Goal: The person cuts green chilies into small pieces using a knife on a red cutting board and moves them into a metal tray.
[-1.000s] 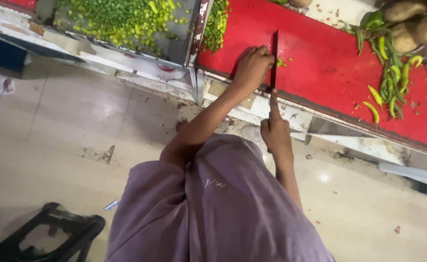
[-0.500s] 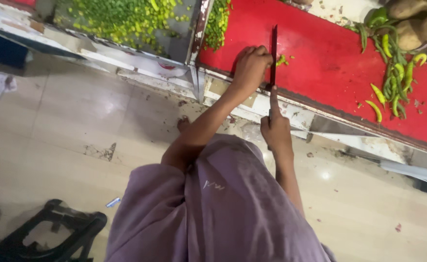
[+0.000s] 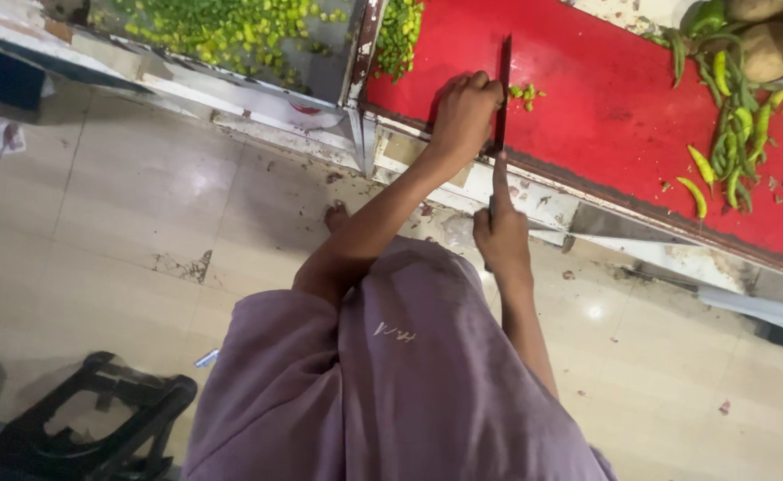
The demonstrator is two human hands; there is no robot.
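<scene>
My right hand (image 3: 501, 239) grips the handle of a long dark knife (image 3: 503, 85), below the edge of a red cutting board (image 3: 605, 107). The blade lies across the board, pointing away from me. My left hand (image 3: 462, 111) rests curled on the board, pressed against the left side of the blade. Whatever lies under its fingers is hidden. A few chopped green chilli bits (image 3: 527, 92) lie just right of the blade.
A metal tray (image 3: 329, 71) left of the board holds chopped green chilli (image 3: 222, 27). Whole green chillies (image 3: 725, 147) and potatoes (image 3: 770, 44) lie at the board's right end. A black stool (image 3: 97, 419) stands on the tiled floor at lower left.
Both hands and the knife stay in nearly the same place on the board. The view has shifted slightly.
</scene>
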